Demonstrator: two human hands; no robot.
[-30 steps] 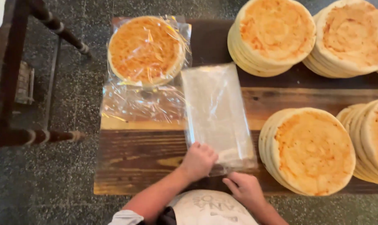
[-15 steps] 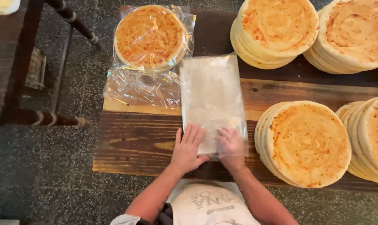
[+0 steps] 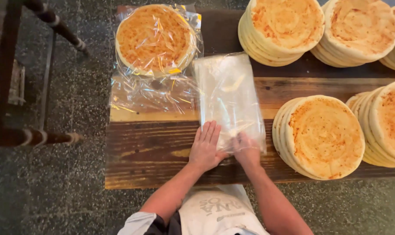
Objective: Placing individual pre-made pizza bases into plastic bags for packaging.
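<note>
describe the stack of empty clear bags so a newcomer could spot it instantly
Start at the wooden table covered with stacks of round flatbread. Near its front edge, both hands, left hand and right hand, press on the stack of clear bags. Unlike the bagged flatbread beside it, it is flat, rectangular and empty.

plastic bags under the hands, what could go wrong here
The stack of clear plastic bags is slippery; the left hand and right hand press only its near end, so several bags might slide together. The flatbread stack sits close to the right hand and could get nudged.
</note>
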